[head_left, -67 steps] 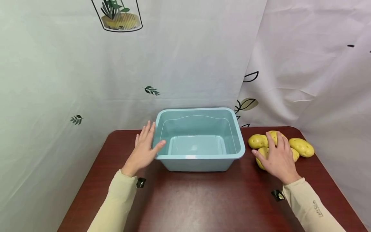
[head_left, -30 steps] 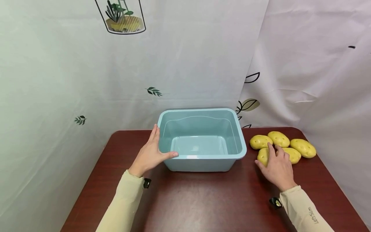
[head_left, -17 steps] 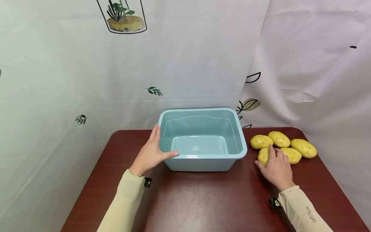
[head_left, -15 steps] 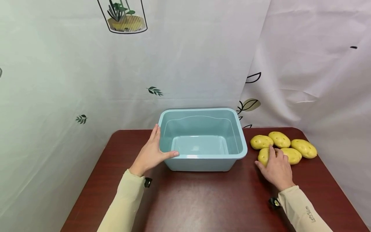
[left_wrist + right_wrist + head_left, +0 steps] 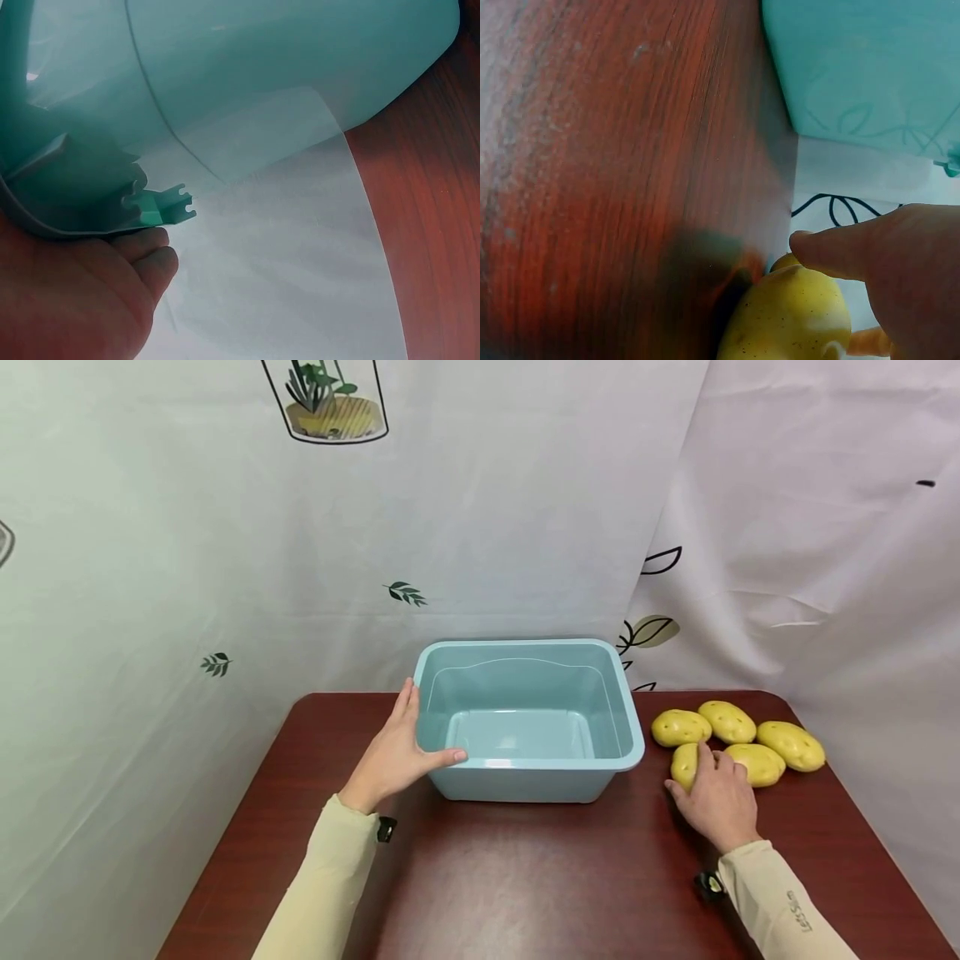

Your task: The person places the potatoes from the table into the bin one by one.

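A light-blue plastic tub (image 5: 525, 782) stands at the back middle of the table with nothing inside it. My left hand (image 5: 386, 762) grips its front left corner, thumb over the front rim and fingers along the left outer wall. In the left wrist view those fingertips (image 5: 159, 262) show just below the dark rim edge. To the right of the tub lie several yellow potatoes. My right hand (image 5: 722, 803) holds the front left potato (image 5: 682, 766), partly covering it. In the right wrist view, the thumb lies against this potato (image 5: 791, 319) and a finger shows behind it.
One potato (image 5: 759, 766) lies right beside the right fingers. Behind are more: a left one (image 5: 679, 727), a middle one (image 5: 727, 721) and a right one (image 5: 792, 745) near the table's right edge. A pale printed curtain (image 5: 517, 518) hangs behind the reddish-brown table (image 5: 510, 877).
My right hand has come down and toward me, curling from spread fingers onto the front left potato. My left hand has brought its thumb over the tub's front rim. Lately both hold almost still.
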The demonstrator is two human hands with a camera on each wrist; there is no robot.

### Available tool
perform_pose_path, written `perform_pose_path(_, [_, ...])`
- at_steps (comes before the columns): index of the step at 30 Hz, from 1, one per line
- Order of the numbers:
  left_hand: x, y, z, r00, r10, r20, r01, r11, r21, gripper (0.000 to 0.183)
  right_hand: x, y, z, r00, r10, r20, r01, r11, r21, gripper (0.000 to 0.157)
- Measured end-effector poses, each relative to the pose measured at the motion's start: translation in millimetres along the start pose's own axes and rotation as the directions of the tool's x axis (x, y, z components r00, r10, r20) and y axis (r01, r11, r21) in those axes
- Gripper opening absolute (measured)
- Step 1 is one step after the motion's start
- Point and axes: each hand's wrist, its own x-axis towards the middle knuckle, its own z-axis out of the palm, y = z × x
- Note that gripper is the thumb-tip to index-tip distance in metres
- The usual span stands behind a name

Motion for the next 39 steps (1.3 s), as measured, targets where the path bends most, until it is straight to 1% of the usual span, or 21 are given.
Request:
perform_pose_path(9, [-0.3,-0.3,0.3,1.0,0.001,-0.004,-0.001,1.0,0.013,0.135,0.2,2.9,2.3,1.0,-0.004,-0.012,0.004,1.0,-0.019,0.081])
perform_pose_path(19, [0.4,1.0,0.4,1.0,0.0,-0.001,0.0,1.0,0.007,0.135,-3.9,4.7,0.1,0.998,0.06,0.029,-0.061,0.996,0.058,0.079])
perform_pose_path(31, [1.1,2.3,1.1,1.0,0.007,0.002,-0.007,1.0,0.004,0.135,-6.2,5.1,-2.0,0.998,0.069,-0.004,-0.068,0.994,0.089,0.077])
perform_pose_path(39, [0.5,0.5,0.1,1.0,0.004,-0.006,-0.004,1.0,0.001,0.134,-4.7,4.4,-5.6,0.997,0.074,0.008,-0.074,0.993,0.091,0.079])
